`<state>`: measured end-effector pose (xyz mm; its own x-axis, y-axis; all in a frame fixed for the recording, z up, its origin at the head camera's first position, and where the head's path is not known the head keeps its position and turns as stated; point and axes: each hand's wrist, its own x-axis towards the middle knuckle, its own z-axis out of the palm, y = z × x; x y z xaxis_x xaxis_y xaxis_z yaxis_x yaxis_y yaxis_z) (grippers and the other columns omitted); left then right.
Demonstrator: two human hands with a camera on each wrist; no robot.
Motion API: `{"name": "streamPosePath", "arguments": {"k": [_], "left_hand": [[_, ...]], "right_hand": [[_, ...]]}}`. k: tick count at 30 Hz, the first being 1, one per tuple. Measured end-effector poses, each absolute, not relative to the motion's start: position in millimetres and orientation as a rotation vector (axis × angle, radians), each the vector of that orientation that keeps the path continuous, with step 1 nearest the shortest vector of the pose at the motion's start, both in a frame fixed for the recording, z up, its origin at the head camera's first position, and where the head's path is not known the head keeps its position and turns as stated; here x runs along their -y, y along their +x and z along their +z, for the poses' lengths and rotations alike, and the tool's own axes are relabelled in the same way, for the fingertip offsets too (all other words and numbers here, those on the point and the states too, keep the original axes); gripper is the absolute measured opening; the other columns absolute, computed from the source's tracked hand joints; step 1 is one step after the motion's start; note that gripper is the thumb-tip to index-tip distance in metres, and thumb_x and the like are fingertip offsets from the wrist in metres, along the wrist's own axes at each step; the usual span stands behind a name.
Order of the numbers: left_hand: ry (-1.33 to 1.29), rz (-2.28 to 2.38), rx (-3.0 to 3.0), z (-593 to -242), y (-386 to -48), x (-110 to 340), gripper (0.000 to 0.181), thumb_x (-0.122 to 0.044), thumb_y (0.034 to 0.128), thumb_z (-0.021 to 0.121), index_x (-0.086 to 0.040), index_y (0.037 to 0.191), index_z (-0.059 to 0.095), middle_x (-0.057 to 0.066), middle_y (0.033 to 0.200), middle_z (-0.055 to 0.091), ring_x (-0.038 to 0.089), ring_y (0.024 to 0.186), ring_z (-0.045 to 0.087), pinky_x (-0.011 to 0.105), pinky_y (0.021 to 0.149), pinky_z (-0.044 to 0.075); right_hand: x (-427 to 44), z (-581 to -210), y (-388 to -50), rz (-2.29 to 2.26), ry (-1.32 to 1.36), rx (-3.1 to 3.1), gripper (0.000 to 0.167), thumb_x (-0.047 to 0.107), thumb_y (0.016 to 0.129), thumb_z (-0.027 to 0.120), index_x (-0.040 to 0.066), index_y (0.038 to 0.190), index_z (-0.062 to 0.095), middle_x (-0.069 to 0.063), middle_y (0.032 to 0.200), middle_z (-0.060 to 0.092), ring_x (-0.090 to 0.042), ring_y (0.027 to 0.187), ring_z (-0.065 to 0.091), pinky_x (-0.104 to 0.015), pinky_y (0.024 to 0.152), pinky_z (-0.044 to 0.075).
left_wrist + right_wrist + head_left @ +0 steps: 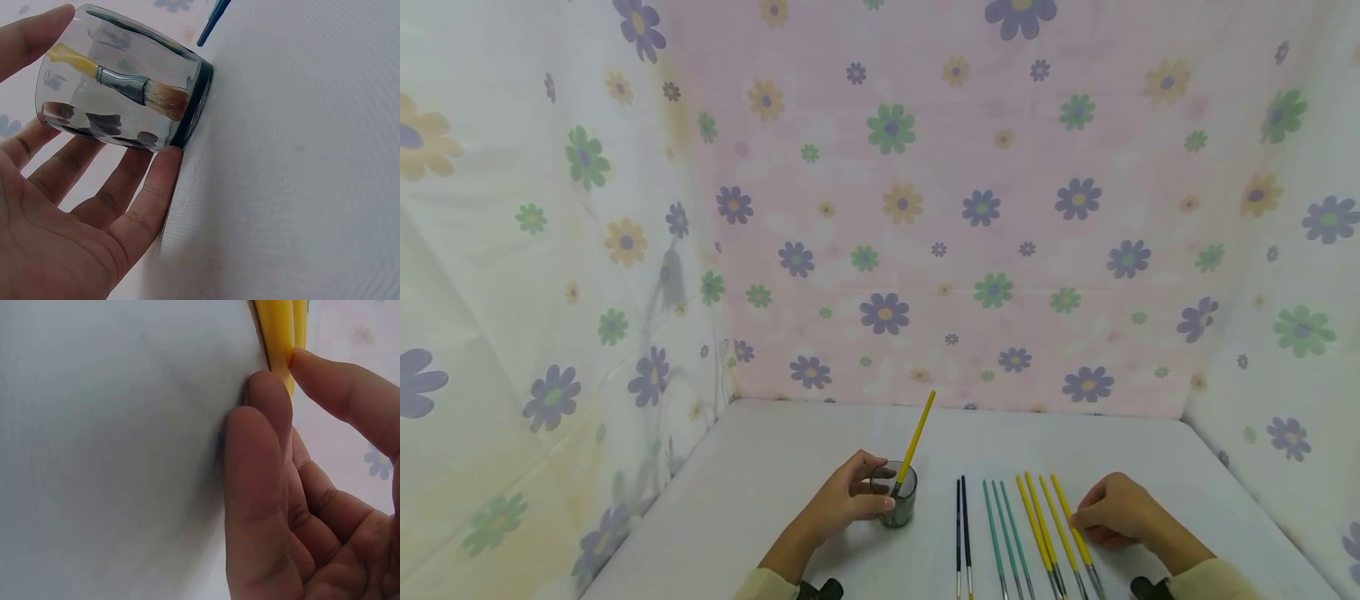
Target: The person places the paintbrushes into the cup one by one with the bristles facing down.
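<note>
My left hand (838,504) grips a clear glass (901,512) standing on the table, with a yellow-handled brush (917,437) leaning in it. In the left wrist view, thumb and fingers of the left hand (75,231) curl round the glass (201,84), and the brown bristles (165,99) point to its base. On the right, my right hand (1123,510) pinches the rightmost yellow brush (1064,500) of a row lying flat. The right wrist view has the right hand (325,544) with thumb and fingertip on a yellow handle (275,331); its bristles are outside that view.
Left of the pinched brush lie more yellow brushes (1036,521), several teal ones (1004,529) and two dark ones (962,525), roughly side by side on the white table (790,433). Flower-patterned cloth (925,250) encloses the back and sides.
</note>
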<state>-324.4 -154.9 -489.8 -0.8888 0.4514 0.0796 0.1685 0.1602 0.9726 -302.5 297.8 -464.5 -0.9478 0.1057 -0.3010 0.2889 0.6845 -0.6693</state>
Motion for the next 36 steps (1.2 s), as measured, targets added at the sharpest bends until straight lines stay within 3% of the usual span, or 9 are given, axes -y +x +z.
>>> {"name": "streamPosePath", "arguments": {"k": [19,28,36], "left_hand": [[0.629,1.804,-2.214,-491.6,-324.7,155.3,0.060,-0.021,0.0944,0.077,-0.007,0.145,0.048,0.017,0.148,0.056,0.036,0.131,0.059,0.049,0.093,0.060],[0.588,1.800,-2.223,-491.1,-325.2,154.1,0.061,-0.024,0.0931,0.078,-0.008,0.144,0.048,0.017,0.147,0.057,0.035,0.130,0.060,0.050,0.093,0.060],[0.573,1.797,-2.225,-489.5,-325.3,153.8,0.061,-0.024,0.0929,0.078,-0.008,0.144,0.048,0.018,0.148,0.057,0.035,0.129,0.061,0.050,0.092,0.060]], "right_hand": [[-290.3,-464.8,-309.9,-1.140,0.348,-2.607,0.023,0.019,0.079,0.082,0.003,0.093,0.075,-0.004,0.078,0.073,-0.017,0.067,0.069,-0.032,0.061,0.059],[-294.8,-453.1,-311.4,-1.489,0.301,-2.507,0.043,0.023,0.087,0.079,-0.007,0.117,0.070,-0.008,0.092,0.075,-0.018,0.076,0.073,-0.035,0.068,0.062],[-283.9,-437.7,-310.3,-1.674,0.208,-2.397,0.053,0.025,0.091,0.077,-0.007,0.131,0.063,-0.010,0.105,0.075,-0.018,0.080,0.074,-0.035,0.072,0.063]]}}
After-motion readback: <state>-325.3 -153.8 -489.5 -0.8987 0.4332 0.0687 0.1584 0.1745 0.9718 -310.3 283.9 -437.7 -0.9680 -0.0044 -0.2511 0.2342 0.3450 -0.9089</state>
